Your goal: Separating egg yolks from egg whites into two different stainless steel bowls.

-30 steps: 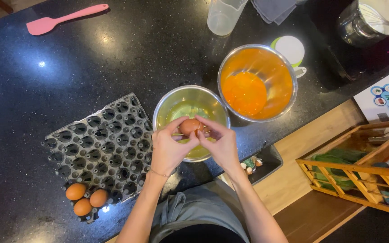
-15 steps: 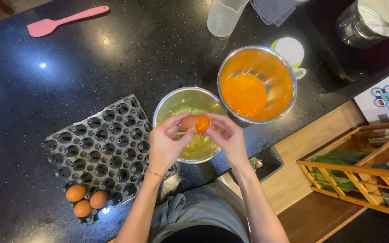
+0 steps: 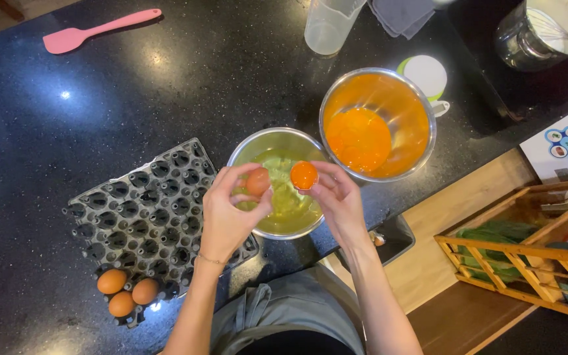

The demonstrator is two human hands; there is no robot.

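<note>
Over the bowl of egg whites (image 3: 277,148), the left hand (image 3: 228,213) pinched an empty shell half (image 3: 258,182) while the right hand (image 3: 336,200) cupped the yolk-filled half (image 3: 304,175) just beside it.

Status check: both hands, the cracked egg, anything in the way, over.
Left hand holds an empty brown shell half. Right hand holds shell half with orange yolk. Both above steel bowl of egg whites. Nothing between them.

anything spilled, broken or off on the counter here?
Nothing stands out. The cracked egg is deliberate: left hand holds an emptied shell half, right hand holds the shell half with the yolk, both over the bowl of whites. No spill shows on the black counter.
</note>
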